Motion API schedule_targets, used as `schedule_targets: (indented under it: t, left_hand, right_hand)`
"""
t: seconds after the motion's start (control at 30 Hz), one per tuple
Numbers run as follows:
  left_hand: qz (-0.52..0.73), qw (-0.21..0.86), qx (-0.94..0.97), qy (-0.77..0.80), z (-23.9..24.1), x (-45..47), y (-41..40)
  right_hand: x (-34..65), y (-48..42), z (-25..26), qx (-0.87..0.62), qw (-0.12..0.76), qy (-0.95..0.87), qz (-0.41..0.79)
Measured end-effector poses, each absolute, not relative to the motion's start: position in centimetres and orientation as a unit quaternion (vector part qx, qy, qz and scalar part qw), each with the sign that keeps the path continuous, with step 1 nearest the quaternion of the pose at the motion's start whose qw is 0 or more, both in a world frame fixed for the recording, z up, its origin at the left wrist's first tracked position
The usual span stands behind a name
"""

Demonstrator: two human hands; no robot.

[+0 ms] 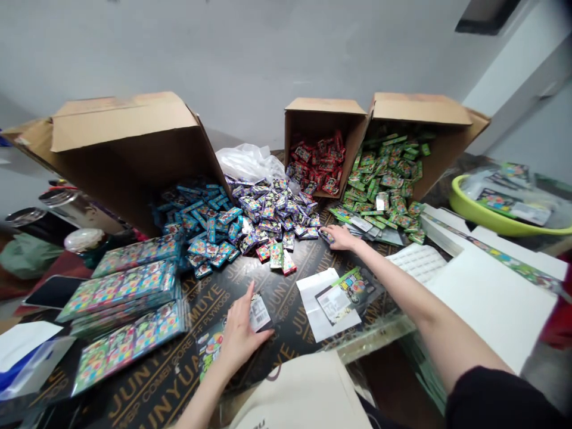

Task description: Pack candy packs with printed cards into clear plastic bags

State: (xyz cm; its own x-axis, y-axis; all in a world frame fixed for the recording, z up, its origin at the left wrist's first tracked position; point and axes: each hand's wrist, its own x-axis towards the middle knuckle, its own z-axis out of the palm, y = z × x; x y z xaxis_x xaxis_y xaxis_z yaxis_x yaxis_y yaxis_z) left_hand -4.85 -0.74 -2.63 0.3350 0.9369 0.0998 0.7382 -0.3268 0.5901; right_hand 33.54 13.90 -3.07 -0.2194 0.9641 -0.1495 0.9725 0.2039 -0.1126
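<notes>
My left hand (239, 333) lies over a flat printed packet (210, 348) with a white barcode label, at the near middle of the table. Its thumb and forefinger are spread on either side of the label. Farther off, my right hand (342, 238) reaches to the right edge of a heap of small purple boxes (270, 205), its fingertips closed on one small purple box (326, 235). Between the hands lie loose red boxes (289, 263) and a green one (276, 256). Another labelled packet (355, 285) rests on a white paper sheet (313, 292).
Tipped cartons hold blue boxes (210, 208), red boxes (319, 158) and green boxes (388, 173). Stacks of filled multicoloured packs (125, 292) stand left beside a phone (53, 291). At right are white cards (491, 298), a label sheet (415, 262) and a yellow-green basin (504, 216).
</notes>
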Motion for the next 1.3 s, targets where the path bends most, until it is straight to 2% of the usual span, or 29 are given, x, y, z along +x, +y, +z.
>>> schedule_targets:
  t: [0.33,0.53,0.77,0.9,0.97,1.0,1.1,1.17,1.23,1.3]
  left_hand:
    - [0.210,0.241,0.788,0.527,-3.0,-4.9,-0.6]
    - [0.247,0.248,0.752,0.558,-2.5,-5.1,-0.2]
    - [0.248,0.281,0.748,0.548,-1.8,-4.5,-0.2]
    - [0.267,0.284,0.729,0.562,-1.7,-4.9,-0.3]
    - [0.282,0.290,0.717,0.567,-1.6,-5.1,-0.3]
    - [0.287,0.296,0.711,0.569,-1.4,-5.2,-0.3]
    - [0.297,0.319,0.696,0.571,-0.9,-4.9,-0.4]
    - [0.302,0.339,0.694,0.558,-0.4,-4.3,-0.5]
    - [0.313,0.357,0.695,0.540,0.0,-3.7,-0.7]
    - [0.324,0.368,0.696,0.525,0.3,-3.3,-0.9]
  right_hand:
    - [31.4,14.0,-1.7,0.478,0.097,0.872,-0.041]
    - [30.8,13.5,-0.8,0.505,0.041,0.862,0.005]
    - [31.7,15.1,-3.3,0.558,0.090,0.823,-0.051]
    - [31.7,14.5,-2.7,0.571,0.089,0.815,-0.037]
    - [30.9,13.3,-1.5,0.571,0.034,0.819,-0.040]
    - [30.1,12.4,-0.8,0.567,-0.022,0.821,-0.060]
    - [26.2,8.9,1.3,0.503,-0.238,0.805,-0.206]
    - [22.8,6.3,2.2,0.438,-0.335,0.771,-0.320]
    - [19.8,4.0,2.5,0.402,-0.377,0.747,-0.371]
    - [17.7,2.5,2.3,0.395,-0.380,0.749,-0.372]
